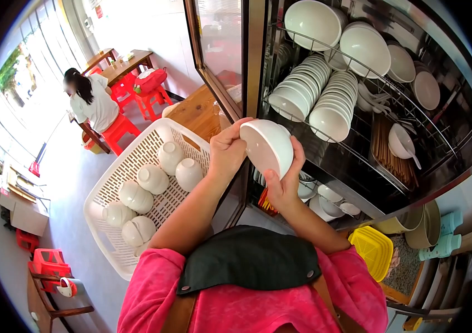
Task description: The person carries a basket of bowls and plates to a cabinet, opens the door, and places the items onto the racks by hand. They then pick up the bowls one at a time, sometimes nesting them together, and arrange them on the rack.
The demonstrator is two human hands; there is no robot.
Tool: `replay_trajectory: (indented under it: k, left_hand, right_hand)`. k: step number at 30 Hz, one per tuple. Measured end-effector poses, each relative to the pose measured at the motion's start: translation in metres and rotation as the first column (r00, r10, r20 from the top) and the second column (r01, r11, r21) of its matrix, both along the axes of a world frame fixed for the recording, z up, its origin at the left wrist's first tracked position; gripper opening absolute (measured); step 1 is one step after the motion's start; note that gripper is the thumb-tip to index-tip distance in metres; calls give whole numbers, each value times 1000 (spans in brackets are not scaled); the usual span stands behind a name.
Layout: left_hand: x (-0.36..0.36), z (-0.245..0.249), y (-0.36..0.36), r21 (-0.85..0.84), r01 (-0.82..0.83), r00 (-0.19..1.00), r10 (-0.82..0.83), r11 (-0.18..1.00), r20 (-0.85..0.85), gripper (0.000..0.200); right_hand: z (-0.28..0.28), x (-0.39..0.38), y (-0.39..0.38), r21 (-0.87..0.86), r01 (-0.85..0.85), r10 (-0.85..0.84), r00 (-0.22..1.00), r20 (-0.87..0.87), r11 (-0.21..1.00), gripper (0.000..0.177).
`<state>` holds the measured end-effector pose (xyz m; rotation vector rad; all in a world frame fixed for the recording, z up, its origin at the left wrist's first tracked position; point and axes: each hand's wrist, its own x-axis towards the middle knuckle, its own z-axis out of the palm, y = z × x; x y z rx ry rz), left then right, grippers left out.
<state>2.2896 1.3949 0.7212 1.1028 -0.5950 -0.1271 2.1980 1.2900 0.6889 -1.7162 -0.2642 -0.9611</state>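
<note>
A white bowl (281, 149) is tilted on its side between my two hands, in front of the open cabinet. Curled fingers of my left hand (228, 145) grip its left rim. My right hand (285, 186) holds it from the right and below, thumb against the near side. To the left, a white perforated plastic basket (111, 169) carries several upside-down white bowls (152, 178), some of them nested. Inside the cabinet, rows of stacked white bowls (333, 114) stand on a wire rack (352, 65), to the right of my hands.
Larger bowls (366, 49) fill the upper rack; chopsticks and spoons lie in a tray (391, 150). The cabinet's glass door (219, 44) stands open. A wooden table (197, 114) is behind the basket. A seated person (94, 100) is farther left. A yellow basket (370, 252) sits low right.
</note>
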Motion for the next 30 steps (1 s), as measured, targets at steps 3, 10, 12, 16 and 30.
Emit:
replay_trajectory:
  k: [3,10,12,16,30]
  left_hand:
    - [-2,3,1,-98,112,994,-112,989,3,43]
    - [-33,11,-8,-218,-132,946,189,967,264,30]
    - [-26,14,15,333,-584,452,-45,740,891,43]
    - [-27,16,13,513,-628,470,-240,585,849,52]
    - [-25,5,10,475,-575,503,-169,666,847,44]
  right_hand:
    - [4,1,-2,179,-47,47,999,6,983,67]
    - [-18,13,-19,761,-256,330,942,58,597,54]
    - [-19,12,-21,790,-260,357,932,56,555,54]
    - [-19,9,-20,735,-310,365,926,92,602,61]
    - [-20,7,-18,628,-292,347,937,36,722,69]
